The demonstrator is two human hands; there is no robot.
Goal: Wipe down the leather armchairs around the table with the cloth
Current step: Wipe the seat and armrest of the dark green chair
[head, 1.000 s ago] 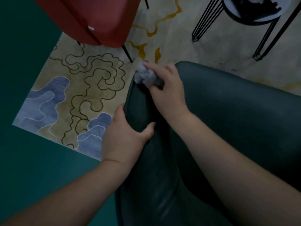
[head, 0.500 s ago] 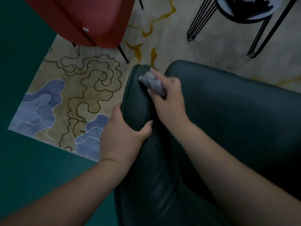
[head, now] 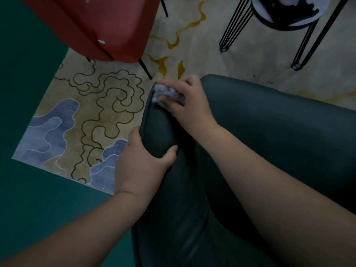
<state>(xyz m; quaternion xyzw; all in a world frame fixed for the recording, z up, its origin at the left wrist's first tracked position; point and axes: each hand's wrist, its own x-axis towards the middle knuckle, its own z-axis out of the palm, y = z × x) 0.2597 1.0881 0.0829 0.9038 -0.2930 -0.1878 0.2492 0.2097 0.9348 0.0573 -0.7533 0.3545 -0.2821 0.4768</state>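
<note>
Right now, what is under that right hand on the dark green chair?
A crumpled grey cloth sits under the right hand, pressed on the dark green armchair at the arm's front end. The hand covers part of the cloth.

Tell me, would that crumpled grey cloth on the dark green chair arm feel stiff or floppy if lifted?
Probably floppy: the crumpled grey cloth bunches into soft folds under the right hand. Likely light too, since the fingers alone hold it against the dark green leather armchair. It may slide easily on that smooth, shiny arm, which the left hand grips.
</note>
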